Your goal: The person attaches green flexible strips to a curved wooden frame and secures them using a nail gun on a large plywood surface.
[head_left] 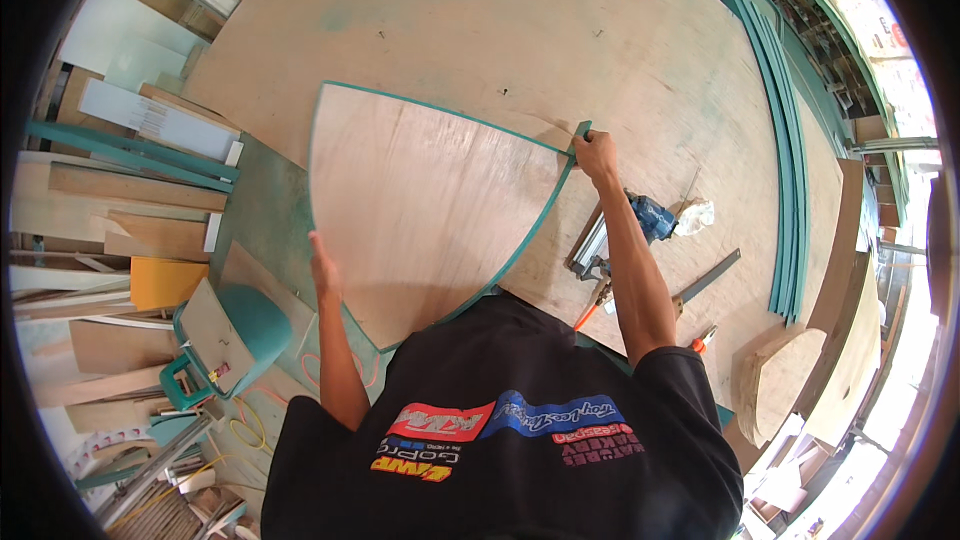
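Note:
A curved-sided plywood panel point(425, 205) with green edging lies at an angle before me, its near part reaching over the table edge to my body. My left hand point(325, 265) grips the panel's left edge, its lower fingers hidden. At the far right corner, my right hand point(596, 157) is closed around the end of a green edging strip point(583, 128), which sticks out slightly past the corner. Beside my right forearm rests a blue nail gun point(652, 218) with an orange hose point(588, 316) at its near end.
Right of the nail gun on the large plywood table point(450, 20) lie a handsaw point(708, 280), orange-handled pliers point(705, 338) and long green strips point(783, 160). Small nails poke up from the tabletop. A green chair point(250, 325) and stacked boards point(140, 190) stand left.

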Motion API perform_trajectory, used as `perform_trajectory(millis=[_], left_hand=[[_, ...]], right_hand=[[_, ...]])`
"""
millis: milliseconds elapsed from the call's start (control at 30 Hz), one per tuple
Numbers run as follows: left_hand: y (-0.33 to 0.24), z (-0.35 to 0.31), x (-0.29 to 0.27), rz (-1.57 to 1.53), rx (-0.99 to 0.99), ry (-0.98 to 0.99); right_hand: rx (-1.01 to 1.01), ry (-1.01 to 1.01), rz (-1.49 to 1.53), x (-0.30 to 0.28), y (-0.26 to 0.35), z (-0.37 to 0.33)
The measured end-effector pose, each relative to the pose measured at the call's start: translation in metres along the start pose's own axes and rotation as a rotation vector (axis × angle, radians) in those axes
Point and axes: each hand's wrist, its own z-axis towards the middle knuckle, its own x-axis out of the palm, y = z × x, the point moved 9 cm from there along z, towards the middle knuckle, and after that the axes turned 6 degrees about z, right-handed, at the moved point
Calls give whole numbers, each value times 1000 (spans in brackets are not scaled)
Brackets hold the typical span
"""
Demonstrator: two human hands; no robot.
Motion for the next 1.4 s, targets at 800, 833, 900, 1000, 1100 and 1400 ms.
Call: perform_trajectory(millis=[800,833,900,1000,1100,1400], left_hand=[[-274,7,-128,-425,907,-19],[-280,13,-117,-490,896,51],[-289,23,-89,-581,864,209],[-298,29,-51,-655,798,417],[-303,29,-22,-653,756,553],[-264,10,18,-281,1496,516]], right_hand=[[-111,79,999,-51,64,-165],[-96,72,989,-47,60,-167],[-109,38,1012,-41,49,-170],[-110,-26,1052,-40,34,-171],[-134,-66,1086,-40,14,-168],[-136,-182,1080,-52,-22,-181]])
